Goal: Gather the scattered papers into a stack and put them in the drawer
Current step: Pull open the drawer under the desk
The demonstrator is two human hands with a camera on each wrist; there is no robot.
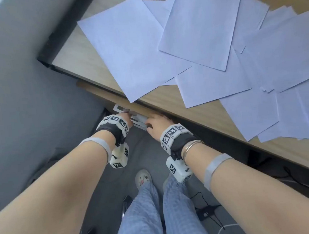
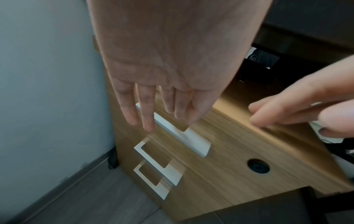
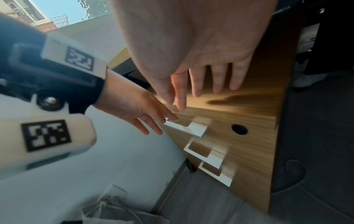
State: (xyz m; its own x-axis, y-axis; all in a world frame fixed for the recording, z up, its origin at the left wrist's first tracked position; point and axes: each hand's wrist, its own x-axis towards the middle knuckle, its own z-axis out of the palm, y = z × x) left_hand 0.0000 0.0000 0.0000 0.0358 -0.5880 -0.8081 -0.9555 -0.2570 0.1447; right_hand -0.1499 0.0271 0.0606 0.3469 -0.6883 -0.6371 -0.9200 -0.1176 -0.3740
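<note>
Many papers, too overlapped for counting, scattered on counter, well above both hands. Three drawers, three handles. Left hand with straight fingers at top handle; right hand open beside, holding nothing.

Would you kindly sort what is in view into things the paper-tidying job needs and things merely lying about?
Needed:
- scattered papers on the desk
- top drawer, handle
- left hand, right hand

Lying about:
- lower drawer handles
- floor cables
</note>
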